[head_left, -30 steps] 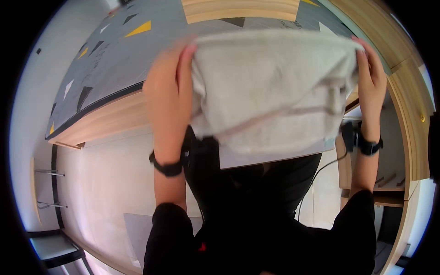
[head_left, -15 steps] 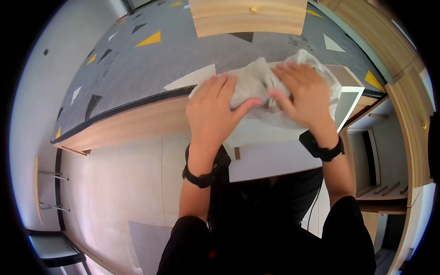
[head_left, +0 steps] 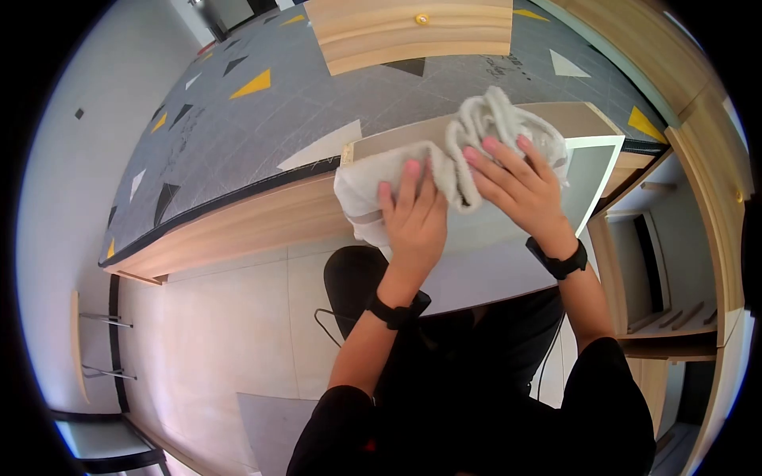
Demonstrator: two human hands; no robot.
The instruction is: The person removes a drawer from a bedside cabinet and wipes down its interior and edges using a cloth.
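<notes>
Two hands (head_left: 418, 226) lie on one pale cloth (head_left: 456, 168).

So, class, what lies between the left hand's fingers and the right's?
Bunched pale cloth lies between the left hand and right hand at finger level, as the head view shows.

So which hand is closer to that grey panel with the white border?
Right: the right hand rests on the crumpled off-white cloth just left of the grey panel. The left hand is farther left on the same cloth.

Cloth (head_left: 458, 163) lowered, bunched, hands (head_left: 417, 226) now atop
</notes>
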